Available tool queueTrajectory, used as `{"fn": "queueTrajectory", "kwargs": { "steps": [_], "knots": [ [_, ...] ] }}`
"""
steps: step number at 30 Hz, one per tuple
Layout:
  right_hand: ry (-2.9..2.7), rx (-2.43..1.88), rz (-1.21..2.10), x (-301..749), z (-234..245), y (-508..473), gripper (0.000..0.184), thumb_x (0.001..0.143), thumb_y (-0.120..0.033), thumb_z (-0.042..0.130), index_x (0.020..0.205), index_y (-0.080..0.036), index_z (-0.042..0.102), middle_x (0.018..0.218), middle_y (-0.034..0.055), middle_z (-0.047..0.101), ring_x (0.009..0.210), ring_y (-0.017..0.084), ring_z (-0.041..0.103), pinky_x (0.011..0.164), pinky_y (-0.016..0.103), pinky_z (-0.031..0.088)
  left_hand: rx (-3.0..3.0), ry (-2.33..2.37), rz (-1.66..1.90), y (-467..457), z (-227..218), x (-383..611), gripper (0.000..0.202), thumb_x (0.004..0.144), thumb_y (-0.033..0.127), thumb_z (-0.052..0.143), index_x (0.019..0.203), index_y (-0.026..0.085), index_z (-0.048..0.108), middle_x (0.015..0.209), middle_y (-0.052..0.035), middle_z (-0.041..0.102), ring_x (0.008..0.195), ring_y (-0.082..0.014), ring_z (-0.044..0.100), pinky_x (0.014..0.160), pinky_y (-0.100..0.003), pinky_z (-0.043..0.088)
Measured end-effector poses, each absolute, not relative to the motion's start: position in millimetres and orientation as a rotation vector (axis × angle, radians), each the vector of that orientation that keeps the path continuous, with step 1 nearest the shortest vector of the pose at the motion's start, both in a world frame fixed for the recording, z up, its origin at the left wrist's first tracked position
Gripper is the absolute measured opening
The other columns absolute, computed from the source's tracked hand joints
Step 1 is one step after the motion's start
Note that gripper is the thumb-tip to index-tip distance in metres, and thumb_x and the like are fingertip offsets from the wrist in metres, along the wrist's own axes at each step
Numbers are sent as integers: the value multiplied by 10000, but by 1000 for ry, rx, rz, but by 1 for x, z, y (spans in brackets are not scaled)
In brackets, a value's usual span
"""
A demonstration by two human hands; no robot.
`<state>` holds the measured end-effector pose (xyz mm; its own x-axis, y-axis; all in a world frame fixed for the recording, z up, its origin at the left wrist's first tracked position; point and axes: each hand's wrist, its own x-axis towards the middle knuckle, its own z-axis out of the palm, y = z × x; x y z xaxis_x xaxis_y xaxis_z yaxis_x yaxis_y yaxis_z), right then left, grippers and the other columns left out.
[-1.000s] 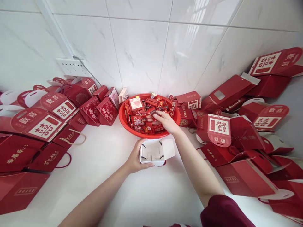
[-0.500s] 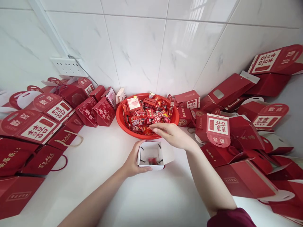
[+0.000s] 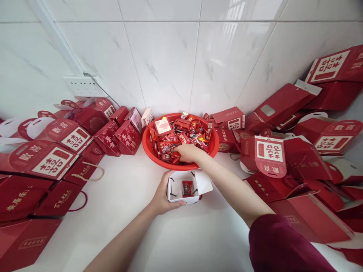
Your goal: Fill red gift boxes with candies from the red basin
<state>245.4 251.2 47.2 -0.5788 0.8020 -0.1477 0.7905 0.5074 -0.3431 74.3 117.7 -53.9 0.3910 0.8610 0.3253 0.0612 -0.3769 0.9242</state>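
My left hand grips the left side of a small open box, white inside, standing on the white counter. One red wrapped candy lies in it. Just behind it stands a red basin heaped with red wrapped candies. My right hand reaches into the near side of the basin, fingers curled down among the candies; whatever they pinch is hidden.
Red gift boxes with white labels are piled along the left wall. More red boxes lie heaped on the right. A white power strip hangs on the tiled wall. The white counter shows in front.
My right hand lifted from the basin, dropped a candy into the small box, then went back into the basin. My left hand kept hold of the box.
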Motion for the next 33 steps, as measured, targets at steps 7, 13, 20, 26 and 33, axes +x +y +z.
{"fn": "queueTrajectory", "kwargs": {
  "steps": [7, 13, 20, 26, 33],
  "knots": [
    [-2388, -1255, 606, 281, 53, 228, 308, 967, -109, 458, 1207, -190, 633, 1191, 63, 725, 1103, 171, 685, 953, 284, 503, 1730, 810, 1093, 118, -54, 75, 974, 654, 442, 864, 1458, 286, 335, 1392, -126, 448, 1280, -371, 484, 1081, -553, 417],
    [-2059, -1110, 716, 309, 65, 194, 347, 973, -145, 495, 1285, -213, 631, 1180, 75, 737, 1076, 205, 714, 939, 348, 547, 1991, 706, 1165, 114, -54, 74, 1081, 583, 430, 912, 1489, 292, 337, 1418, -153, 420, 1318, -391, 439, 1090, -564, 407],
    [-2029, -1002, 948, 334, 100, 157, 436, 993, -280, 532, 1429, -298, 531, 1113, 25, 764, 1094, 233, 711, 926, 399, 585, 2108, 679, 1176, 112, -51, 75, 1119, 573, 405, 924, 1505, 280, 316, 1426, -171, 419, 1341, -381, 406, 1107, -567, 388],
    [-2285, -977, 1016, 332, 109, 136, 539, 951, -353, 603, 1470, -275, 480, 1388, 47, 624, 1204, 248, 649, 954, 375, 577, 2035, 752, 1129, 112, -53, 74, 1088, 609, 401, 905, 1509, 271, 309, 1425, -165, 398, 1325, -371, 423, 1103, -566, 391],
    [-2141, -1190, 729, 340, 116, 137, 327, 995, -330, 517, 1282, -252, 653, 1306, 24, 681, 1195, 222, 648, 968, 354, 556, 2215, 652, 1245, 111, -49, 77, 1123, 573, 414, 925, 1507, 250, 325, 1412, -185, 448, 1330, -371, 448, 1081, -567, 437]
  ]
}}
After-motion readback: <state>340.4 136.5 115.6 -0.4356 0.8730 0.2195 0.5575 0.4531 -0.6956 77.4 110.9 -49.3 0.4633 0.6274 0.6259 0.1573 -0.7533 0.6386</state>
